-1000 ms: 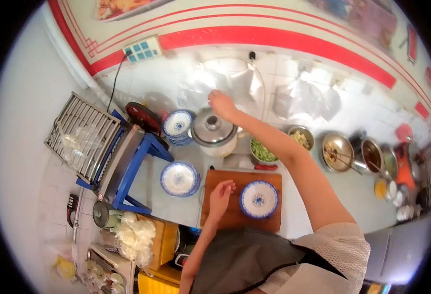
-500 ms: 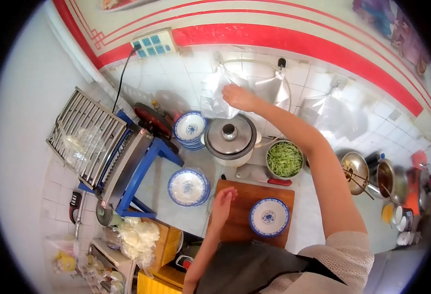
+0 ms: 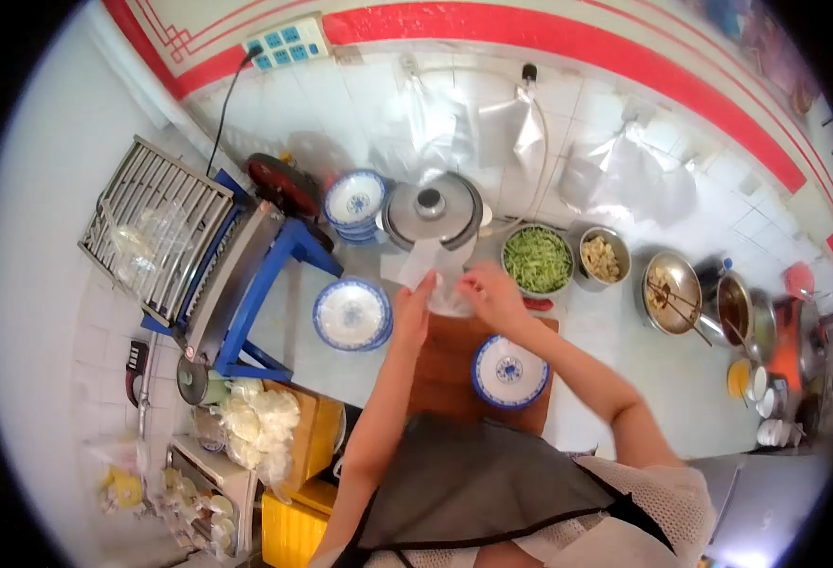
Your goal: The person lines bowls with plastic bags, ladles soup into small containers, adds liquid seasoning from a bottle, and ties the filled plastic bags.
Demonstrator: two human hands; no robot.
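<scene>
A thin clear plastic bag (image 3: 448, 299) is held up between my hands above the far edge of the wooden cutting board (image 3: 435, 379). My left hand (image 3: 414, 308) grips the bag's left side. With its fingers pinched, my right hand (image 3: 494, 297) has hold of the right side. On the board's right half rests a white bowl (image 3: 510, 371) with a blue rim. Just beyond the bag stands a lidded pot (image 3: 454, 202). The red handle (image 3: 539, 304) of a knife shows behind my right hand; its blade is hidden.
Stacked blue-rimmed bowls (image 3: 351, 317) stand left of the board, with another stack (image 3: 355, 201) behind. Shredded greens (image 3: 537, 261) and chopped food (image 3: 603, 259) fill containers at right, near a pan with chopsticks (image 3: 672, 292). Plastic bags (image 3: 629, 175) hang on the wall. A blue-legged machine (image 3: 279, 293) stands left.
My right hand has come down from the hanging bags to the board with a plastic bag. My left hand has moved up to meet it and now grips the bag too.
</scene>
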